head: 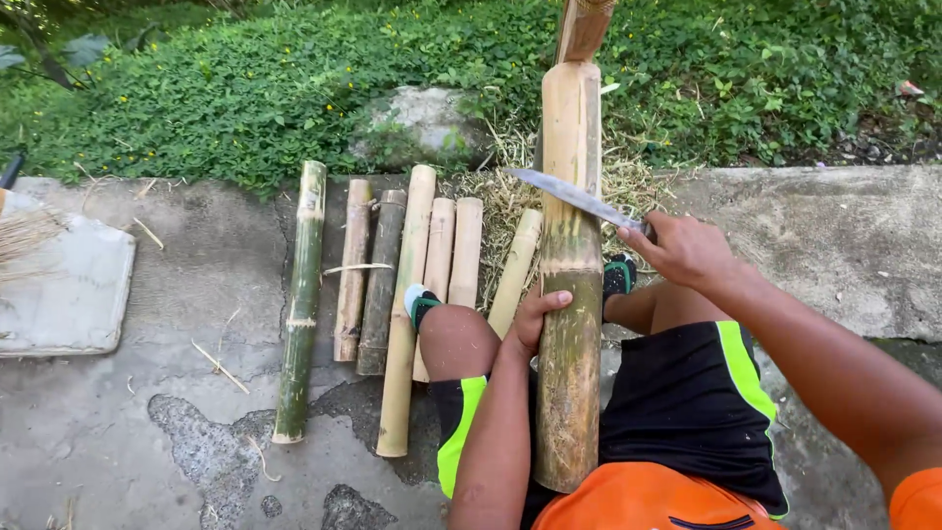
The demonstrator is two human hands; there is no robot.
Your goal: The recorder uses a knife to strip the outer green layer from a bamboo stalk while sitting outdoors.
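A thick bamboo pole (pixel 570 294) lies lengthwise between the seated person's knees, its near end at the lap, its far end toward the grass. The left hand (pixel 537 319) wraps around the pole's left side at mid-length, fingers curled against it. The right hand (pixel 685 247), just right of the pole, is closed around the handle of a knife (pixel 574 196) whose blade lies across the pole's pale, stripped upper part. Left of the pole, cut bamboo pieces (pixel 392 285) lie side by side on cracked concrete (pixel 147 412). Further left sits a flat slab (pixel 69 285). Beyond the pole, dry shavings (pixel 500 191), a stone (pixel 427 118), then green groundcover (pixel 245 88).
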